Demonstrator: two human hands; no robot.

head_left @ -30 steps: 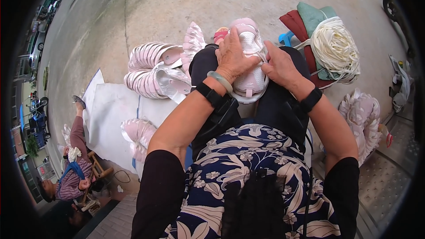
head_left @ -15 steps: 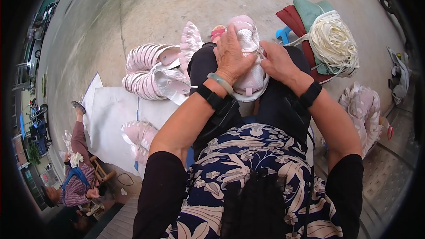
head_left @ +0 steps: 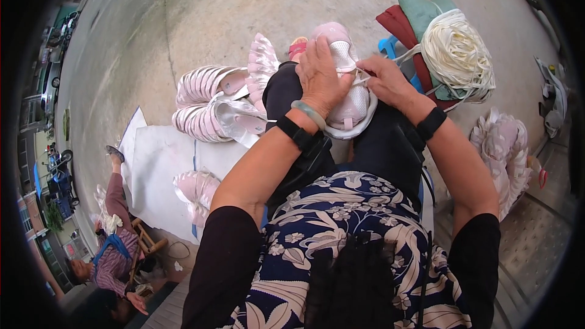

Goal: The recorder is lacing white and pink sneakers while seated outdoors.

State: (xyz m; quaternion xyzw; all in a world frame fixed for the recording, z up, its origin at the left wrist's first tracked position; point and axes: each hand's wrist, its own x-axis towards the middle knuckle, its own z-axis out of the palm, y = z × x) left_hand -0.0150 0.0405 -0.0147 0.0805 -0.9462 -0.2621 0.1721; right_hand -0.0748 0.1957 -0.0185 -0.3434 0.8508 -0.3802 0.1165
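Observation:
A pink and white shoe upper (head_left: 348, 109) rests across my dark-trousered knees, its toe pointing away from me. My left hand (head_left: 321, 79) grips its left side, fingers along the edge and thumb over the lace area. A thin white shoelace (head_left: 362, 78) crosses the middle of the upper. My right hand (head_left: 390, 85) pinches this lace at the upper's right side; the exact fingertip hold is partly hidden. Whether more uppers lie beneath this one I cannot tell.
Rows of nested pink and white uppers (head_left: 210, 94) lie left of my knees, with another bundle (head_left: 198, 192) on a white sheet (head_left: 161, 173). Right stands a coil of white laces (head_left: 457, 49) on red and green cloth, with another bundle (head_left: 499, 152) nearer. A seated person (head_left: 116, 262) is at lower left.
My right hand has shifted slightly right, still at the lace. My left hand stays on the upper. The person at lower left has stretched a hand out.

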